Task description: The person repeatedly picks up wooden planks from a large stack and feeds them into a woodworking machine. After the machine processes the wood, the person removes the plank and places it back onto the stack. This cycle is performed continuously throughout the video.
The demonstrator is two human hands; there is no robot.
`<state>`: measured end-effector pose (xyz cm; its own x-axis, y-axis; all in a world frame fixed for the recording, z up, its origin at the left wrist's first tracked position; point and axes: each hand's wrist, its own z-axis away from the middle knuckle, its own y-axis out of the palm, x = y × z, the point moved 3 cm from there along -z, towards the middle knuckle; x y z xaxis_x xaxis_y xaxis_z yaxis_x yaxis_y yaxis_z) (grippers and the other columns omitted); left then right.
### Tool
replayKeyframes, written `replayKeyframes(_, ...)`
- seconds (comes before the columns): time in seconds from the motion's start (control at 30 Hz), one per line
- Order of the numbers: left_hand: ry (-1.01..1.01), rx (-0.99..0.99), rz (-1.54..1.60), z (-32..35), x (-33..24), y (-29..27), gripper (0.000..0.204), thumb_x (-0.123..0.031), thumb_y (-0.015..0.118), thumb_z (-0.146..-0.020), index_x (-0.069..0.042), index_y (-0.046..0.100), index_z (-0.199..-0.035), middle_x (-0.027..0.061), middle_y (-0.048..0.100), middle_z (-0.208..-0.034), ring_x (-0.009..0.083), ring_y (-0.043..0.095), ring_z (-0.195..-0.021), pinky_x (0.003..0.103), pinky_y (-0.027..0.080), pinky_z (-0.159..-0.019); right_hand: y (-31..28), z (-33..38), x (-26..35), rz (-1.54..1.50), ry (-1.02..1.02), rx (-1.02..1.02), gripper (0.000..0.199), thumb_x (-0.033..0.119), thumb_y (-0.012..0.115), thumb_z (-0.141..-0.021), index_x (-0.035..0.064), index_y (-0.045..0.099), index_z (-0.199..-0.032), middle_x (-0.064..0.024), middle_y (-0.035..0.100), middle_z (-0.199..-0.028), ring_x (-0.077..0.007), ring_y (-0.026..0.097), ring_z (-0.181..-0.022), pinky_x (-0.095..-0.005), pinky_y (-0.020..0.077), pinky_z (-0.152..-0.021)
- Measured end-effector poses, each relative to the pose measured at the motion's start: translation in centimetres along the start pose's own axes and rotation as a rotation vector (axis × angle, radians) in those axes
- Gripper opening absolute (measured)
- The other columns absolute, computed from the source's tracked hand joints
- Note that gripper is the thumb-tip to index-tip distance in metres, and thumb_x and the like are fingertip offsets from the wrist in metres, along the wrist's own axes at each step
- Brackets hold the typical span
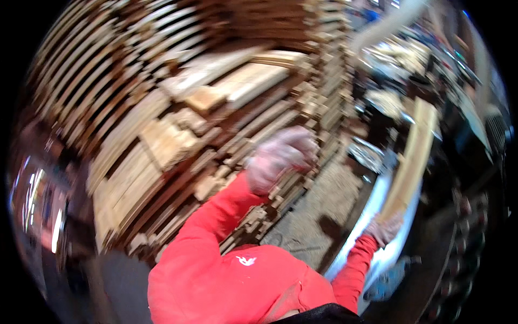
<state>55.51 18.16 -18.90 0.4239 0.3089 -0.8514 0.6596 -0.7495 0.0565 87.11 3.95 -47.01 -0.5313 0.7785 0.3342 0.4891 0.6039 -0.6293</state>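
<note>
A long pale wooden board [414,156] lies along a bright metal machine bed on the right, its far end reaching toward the machinery. My right hand [384,229], in a light glove, is closed around the near end of this board. My left hand [283,159], gloved too, is raised in front of the stacked lumber [216,135]. Motion smears its fingers, so their position is unclear, and I make out nothing held in it. Whether it touches the stack behind it is not clear. Both arms wear red sleeves.
Tall layered stacks of boards [124,59] fill the left and back. Wood shavings cover the floor [318,208] between the lumber and the metal bed [353,237]. Shavings-covered machinery [396,59] stands at the far right, with a pale hose [391,27] above it.
</note>
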Motion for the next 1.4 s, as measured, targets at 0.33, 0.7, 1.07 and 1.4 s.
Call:
replayKeyframes(0.33, 0.225, -1.812, 0.038, 26.4, -21.3, -34.0, 0.079, -0.046, 0.048, -0.09, 0.001, 0.016, -0.145, 0.0189, 0.026, -0.148, 0.0342, 0.028, -0.134, 0.045, 0.028, -0.108, -7.7, 4.3, 1.6, 0.176, 0.222, 0.575, 0.088, 0.053, 0.064, -0.076, 0.0133, 0.029, -0.146, -0.0121, 0.031, -0.147, -0.0313, 0.037, -0.13, -0.0397, 0.0312, -0.108)
replayKeyframes(0.7, 0.017, -2.153, -0.397, 29.0, -25.5, -35.6, 0.076, -0.042, 0.062, -0.083, 0.014, 0.037, -0.127, 0.0211, 0.051, -0.122, 0.0323, 0.053, -0.108, 0.042, 0.047, -0.084, -16.3, 7.0, -0.6, -0.081, 0.031, 0.3, 0.069, 0.027, 0.072, -0.069, 0.0073, 0.048, -0.131, -0.0216, 0.04, -0.137, -0.0425, 0.043, -0.12, -0.0513, 0.0385, -0.1)
replayKeyframes(1.07, 0.446, -1.087, -1.588, 10.6, -34.9, -18.7, 0.059, -0.021, 0.072, -0.076, -0.007, 0.05, -0.129, 0.0193, 0.061, -0.115, 0.0342, 0.062, -0.099, 0.039, 0.049, -0.089, -0.9, -3.5, 2.1, -0.352, -0.101, 0.099, 0.049, 0.022, 0.072, -0.072, 0.0113, 0.061, -0.118, -0.0142, 0.049, -0.131, -0.0364, 0.049, -0.116, -0.0452, 0.0424, -0.099)
replayKeyframes(1.4, -0.359, 0.172, -0.108, -8.7, 14.7, 15.7, 0.05, -0.045, 0.061, -0.081, -0.006, 0.06, -0.113, 0.0134, 0.066, -0.098, 0.0228, 0.063, -0.094, 0.035, 0.05, -0.082, -14.2, 0.5, 4.8, -0.398, -0.137, 0.222, 0.102, 0.038, 0.083, -0.059, 0.0042, 0.033, -0.14, -0.026, 0.042, -0.132, -0.0458, 0.044, -0.118, -0.0502, 0.0372, -0.102)
